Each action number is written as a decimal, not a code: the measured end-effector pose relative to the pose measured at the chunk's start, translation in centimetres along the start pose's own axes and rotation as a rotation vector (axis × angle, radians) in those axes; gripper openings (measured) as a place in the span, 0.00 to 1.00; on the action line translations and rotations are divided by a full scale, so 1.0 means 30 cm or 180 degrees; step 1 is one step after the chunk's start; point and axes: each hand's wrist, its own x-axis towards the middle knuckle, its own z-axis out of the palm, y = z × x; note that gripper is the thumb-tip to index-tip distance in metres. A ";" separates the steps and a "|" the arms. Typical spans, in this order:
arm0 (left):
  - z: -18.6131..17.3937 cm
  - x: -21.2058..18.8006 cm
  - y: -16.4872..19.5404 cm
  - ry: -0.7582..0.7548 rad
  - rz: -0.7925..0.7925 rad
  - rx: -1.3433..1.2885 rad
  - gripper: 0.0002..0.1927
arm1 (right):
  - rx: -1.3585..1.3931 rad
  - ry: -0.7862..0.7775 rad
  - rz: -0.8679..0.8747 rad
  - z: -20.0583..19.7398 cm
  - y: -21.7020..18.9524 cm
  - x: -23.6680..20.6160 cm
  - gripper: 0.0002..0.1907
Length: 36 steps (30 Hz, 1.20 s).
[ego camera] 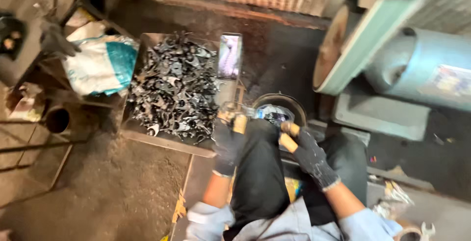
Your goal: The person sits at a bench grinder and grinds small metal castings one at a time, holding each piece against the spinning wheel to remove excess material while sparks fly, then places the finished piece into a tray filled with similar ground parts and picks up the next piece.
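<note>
Both my hands wear dark knit gloves. My left hand point(226, 140) grips a small wooden-looking piece point(240, 123) beside the heap of dark metal parts point(171, 91). My right hand point(310, 155) is closed around a wooden handle point(288, 136) that points toward a round dark bowl point(277, 106) with something shiny blue-white inside. The bowl sits just past my knees, which are in dark trousers. What the handle's far end carries is blurred.
The metal parts lie on a flat metal tray point(167, 140). A phone point(230, 57) leans at the tray's right corner. A white and teal sack point(100, 62) lies left. A grey motor point(422, 66) and a green machine frame point(363, 40) stand right. A spanner point(423, 231) lies bottom right.
</note>
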 end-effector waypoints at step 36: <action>0.781 -0.074 -0.163 -0.1995 -0.0162 -0.0747 0.15 | 0.1661 0.2024 0.0394 -0.328 0.325 0.179 0.21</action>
